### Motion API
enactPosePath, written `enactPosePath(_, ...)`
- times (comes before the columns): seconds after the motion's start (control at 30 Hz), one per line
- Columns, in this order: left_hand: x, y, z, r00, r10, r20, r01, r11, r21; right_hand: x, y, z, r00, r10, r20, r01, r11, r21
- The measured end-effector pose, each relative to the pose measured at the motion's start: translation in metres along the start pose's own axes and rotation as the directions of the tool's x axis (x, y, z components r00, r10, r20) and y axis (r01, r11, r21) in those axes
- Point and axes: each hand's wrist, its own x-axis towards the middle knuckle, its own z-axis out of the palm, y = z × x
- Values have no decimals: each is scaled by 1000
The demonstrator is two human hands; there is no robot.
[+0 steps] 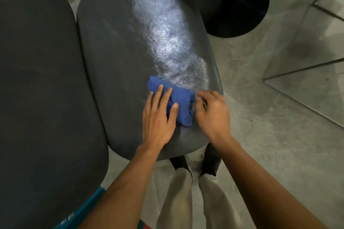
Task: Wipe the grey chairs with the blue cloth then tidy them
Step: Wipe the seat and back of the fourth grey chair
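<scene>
Blue cloth (179, 101) lay on the right grey chair (130, 42); my left hand (158, 115) pressed it flat-fingered, right hand (212, 111) pinched its edge. Wiping looked midway; left chair (37, 80) and tidying still left.

**The floor and furnishings around you**

You stand on a pale grey concrete floor (260, 117) with faint mottled marks. A round black table base (232, 2) sits on it, far ahead of you. To the right of that base, clear glass panels (307, 72) with dark edges angle across the floor. Light is dim, and soft shadows lie around the base.
</scene>
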Motion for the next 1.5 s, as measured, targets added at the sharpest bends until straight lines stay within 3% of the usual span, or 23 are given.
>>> enactPosePath(0.1,-11,-13,-10,977,-200,-75,184,966,-181,22,-28,24,965,117,234,-103,992,-73)
enactPosePath(0.2,4,-17,-19,945,-312,-101,270,915,-300,39,-37,35,912,273,307,-253,962,-104)
enactPosePath(0.33,51,-15,-41,974,-220,-57,192,929,-315,50,-40,28,845,306,439,-272,952,-140)
enactPosePath(0.4,71,-10,-52,989,-133,66,147,940,-307,48,-43,25,830,268,489,-212,963,-168)
enactPosePath(0.5,85,-4,-65,948,-39,317,102,978,-182,38,-50,17,826,180,534,-110,981,-161)
enactPosePath(0.6,69,-7,-72,909,-18,416,21,1000,-3,23,-54,4,835,85,544,-19,992,-126)
enactPosePath(0.73,25,-13,-85,933,-64,353,21,992,124,0,-57,-17,842,12,539,63,991,-121)
enactPosePath(0.83,-13,-9,-95,973,-17,231,-9,994,111,-18,-58,-34,835,-41,548,105,991,-85)
enactPosePath(0.93,-48,-1,-105,979,15,202,-27,998,57,-35,-59,-51,823,-55,566,123,989,-83)
enactPosePath(1.1,-95,14,-127,963,-119,242,139,988,-66,-54,-62,-77,782,-36,623,139,983,-118)
enactPosePath(1.23,-118,21,-133,944,-205,257,254,952,-172,-58,-67,-95,675,-22,737,104,992,-66)
enactPosePath(1.3,-114,21,-128,937,-246,247,303,925,-227,-48,-64,-94,640,46,767,87,987,-132)
enactPosePath(1.37,-98,15,-114,932,-277,234,336,903,-269,-33,-58,-81,687,81,722,123,966,-226)
enactPosePath(1.5,-60,-15,-74,934,-312,173,349,899,-264,-14,-46,-44,869,52,492,187,887,-423)
